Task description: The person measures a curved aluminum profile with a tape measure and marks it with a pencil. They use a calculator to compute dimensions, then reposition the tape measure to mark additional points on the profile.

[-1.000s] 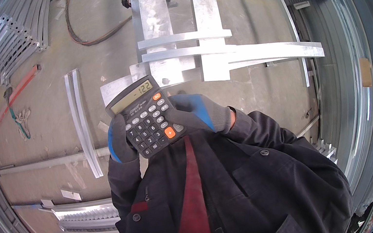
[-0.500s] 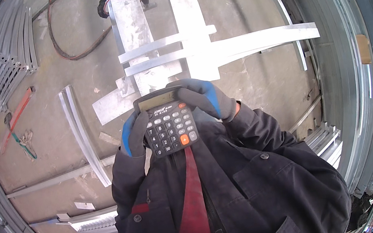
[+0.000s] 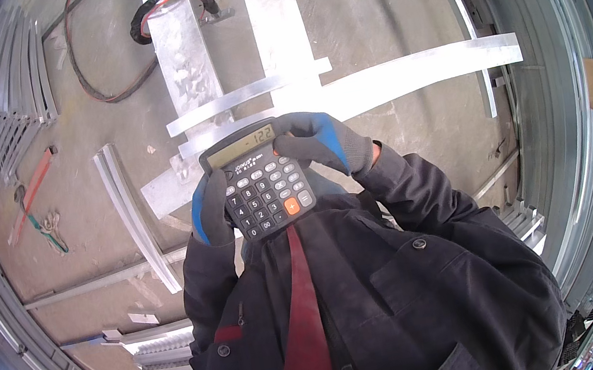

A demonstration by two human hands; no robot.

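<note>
A dark desk calculator [image 3: 257, 184] with black, grey and orange keys is held up in front of my chest, its display facing me and showing digits. My left hand [image 3: 213, 208], in a grey and blue work glove, grips its left side with the thumb along the front edge. Gloved the same way, my right hand [image 3: 321, 143] holds the upper right corner, the thumb lying on the front close to the display and top keys. The fingers behind the calculator are hidden.
Long metal bars [image 3: 190, 62] lie on the concrete floor ahead, crossed by flat strips [image 3: 419, 74]. A cable coil [image 3: 142, 21] rests on one bar. Metal frames [image 3: 6, 116] stand far left, near a red strap [image 3: 31, 194]. Stacked profiles [image 3: 571, 139] line the right side.
The calculator has tilted and risen slightly, and its display now shows digits where it looked blank. My right thumb has come down onto its front. The floor view has shifted a little.
</note>
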